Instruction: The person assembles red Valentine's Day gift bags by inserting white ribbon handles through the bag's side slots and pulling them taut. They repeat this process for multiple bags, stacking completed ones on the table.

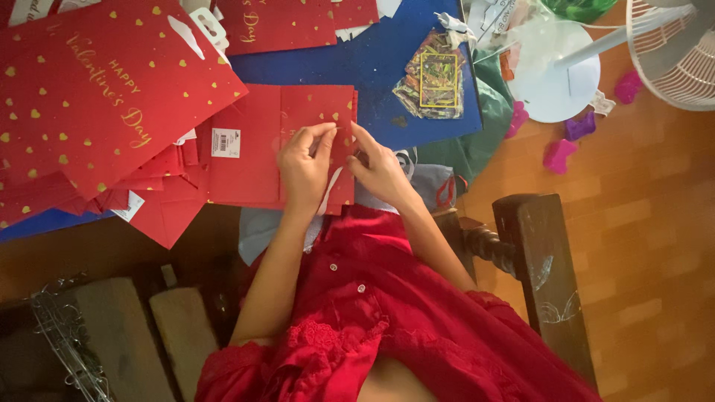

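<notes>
- Landmark = flat red paper bag (253, 149) under both hands, lying on blue sheet (372, 59).
- Far left of the bag: wire bundle (63, 335) w/ wooden blocks (141, 335), low down.
- Left & above the bag: big stack of red gift bags w/ gold hearts (97, 97), overlapping its left edge; white plastic handle pieces (208, 26) on top of the stack.
- Left hand (304, 167) lies on the bag, thumb & forefinger pinched at its top edge; palm covers the bag's mid part.
- Right hand (380, 167) just right of it, fingertips pinched on same edge, nearly touching left hand; what's between the tips is too small to tell.
- White strip (331, 190) hangs btwn the hands, over the bag.
- Up-right of the bag: shiny foil packet (436, 78) on the blue sheet.
- Right of the bag: dark wooden chair arm (536, 260), well apart.
- Far right: white fan (670, 52) & its round base (555, 74), pink plastic bits (558, 152) on wood floor (648, 223).
</notes>
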